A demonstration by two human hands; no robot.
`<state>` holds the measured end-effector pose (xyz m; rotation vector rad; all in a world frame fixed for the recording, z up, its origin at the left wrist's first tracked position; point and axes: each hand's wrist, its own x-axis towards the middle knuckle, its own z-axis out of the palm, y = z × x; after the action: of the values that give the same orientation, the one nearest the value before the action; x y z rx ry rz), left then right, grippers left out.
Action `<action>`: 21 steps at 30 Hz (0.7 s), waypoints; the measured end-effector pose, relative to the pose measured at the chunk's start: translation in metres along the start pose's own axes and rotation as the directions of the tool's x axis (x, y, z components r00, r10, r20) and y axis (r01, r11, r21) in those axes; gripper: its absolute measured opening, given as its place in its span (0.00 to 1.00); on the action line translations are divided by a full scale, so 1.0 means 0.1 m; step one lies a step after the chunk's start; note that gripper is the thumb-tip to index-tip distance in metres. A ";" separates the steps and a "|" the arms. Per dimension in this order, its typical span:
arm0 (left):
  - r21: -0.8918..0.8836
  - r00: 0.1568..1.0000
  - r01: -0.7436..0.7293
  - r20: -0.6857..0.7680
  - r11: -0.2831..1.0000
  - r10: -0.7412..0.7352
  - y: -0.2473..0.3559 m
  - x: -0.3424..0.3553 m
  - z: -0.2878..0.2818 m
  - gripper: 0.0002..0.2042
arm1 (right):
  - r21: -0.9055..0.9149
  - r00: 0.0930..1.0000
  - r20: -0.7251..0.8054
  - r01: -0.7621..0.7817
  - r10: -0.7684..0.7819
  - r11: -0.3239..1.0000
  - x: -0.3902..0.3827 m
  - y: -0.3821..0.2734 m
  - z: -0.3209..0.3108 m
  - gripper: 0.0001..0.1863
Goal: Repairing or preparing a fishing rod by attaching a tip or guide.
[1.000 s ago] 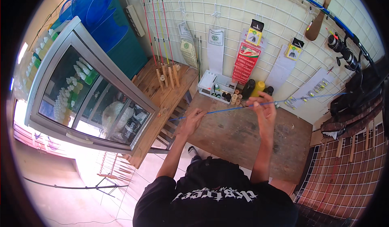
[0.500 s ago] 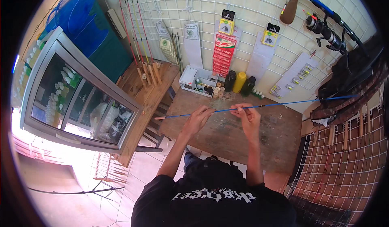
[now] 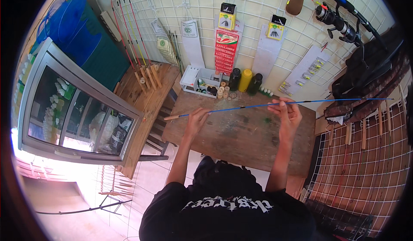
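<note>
A long thin blue rod with a pale wooden butt end at its left is held level above a worn wooden table. My left hand grips it near the butt end. My right hand holds it farther along, fingers raised around the shaft. The rod's thin tip reaches far right, past the table's edge.
At the table's back stand a white parts tray, small spools and three bottles. A wire grid wall carries packets and a rod with a reel. Left are a rack of thin rods and a glass cabinet.
The view has shifted so the table sits more centred. Both hands still hold the blue rod, which now lies nearly level with its tip pointing right.
</note>
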<state>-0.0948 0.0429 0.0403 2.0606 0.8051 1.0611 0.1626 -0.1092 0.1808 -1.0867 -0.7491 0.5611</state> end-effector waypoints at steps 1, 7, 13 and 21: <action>-0.005 1.000 -0.002 0.006 1.000 0.003 0.00 0.02 -0.02 0.07 | 0.006 0.999 -0.040 0.011 -0.011 1.000 0.01 -0.01 -0.03 0.10; 0.002 0.998 -0.003 0.056 1.000 0.003 -0.01 0.11 -0.10 0.07 | 0.028 0.991 -0.111 0.085 -0.082 0.996 0.10 -0.10 0.01 0.11; -0.156 0.998 0.052 0.042 0.986 -0.046 -0.13 0.27 -0.13 0.07 | -0.041 0.942 -0.235 0.234 -0.237 0.971 0.36 -0.28 0.08 0.15; -0.145 0.989 0.056 0.146 0.988 -0.034 -0.10 0.55 -0.14 0.07 | -0.103 0.918 -0.182 0.339 -0.353 0.935 0.76 -0.65 0.55 0.17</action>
<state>-0.0825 0.0948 0.0631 1.9582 0.6760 0.9084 0.1713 -0.0462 0.2757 -1.0255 -0.7684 0.1228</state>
